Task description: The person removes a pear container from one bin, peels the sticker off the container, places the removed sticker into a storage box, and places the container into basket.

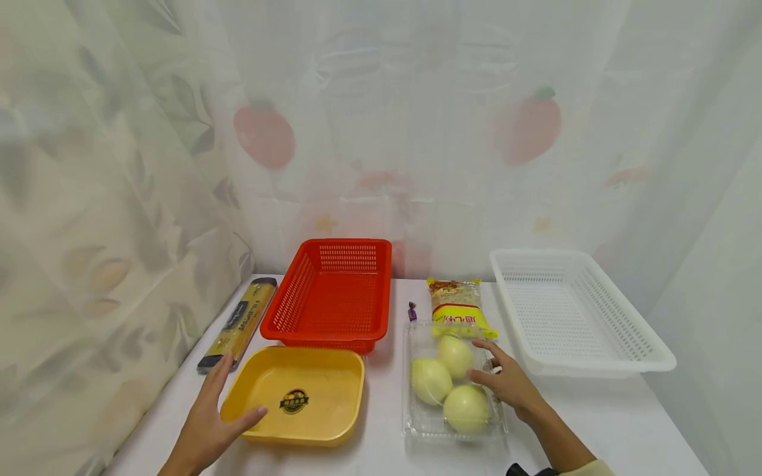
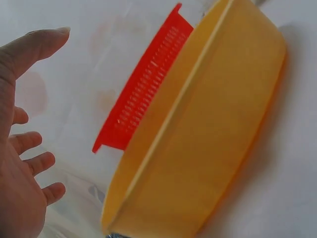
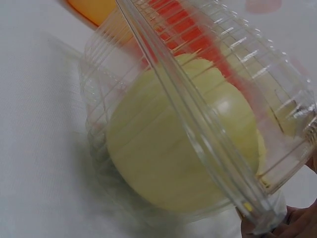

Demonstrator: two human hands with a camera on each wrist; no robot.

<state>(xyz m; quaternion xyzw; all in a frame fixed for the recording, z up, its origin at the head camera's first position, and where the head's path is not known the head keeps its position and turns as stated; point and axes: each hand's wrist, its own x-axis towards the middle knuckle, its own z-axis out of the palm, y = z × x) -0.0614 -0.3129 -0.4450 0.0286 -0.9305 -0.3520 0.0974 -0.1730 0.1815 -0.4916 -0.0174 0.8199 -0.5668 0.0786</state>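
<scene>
My left hand hovers at the left of a yellow plastic basin, thumb and fingers spread and holding nothing. In the left wrist view the hand stands apart from the basin's wall. A clear plastic box holds three round, pale yellow fruits, which look like melons. My right hand is at the box's right side, thumb and index finger apart over it. In the right wrist view some fingers lie close to the box's rim, partly out of sight; whether they press it is unclear.
Behind the basin stands a red basket, with a spaghetti pack to its left. A macaroni bag and a purple-wrapped candy lie behind the box. At the right is a white basket. Curtains enclose the table.
</scene>
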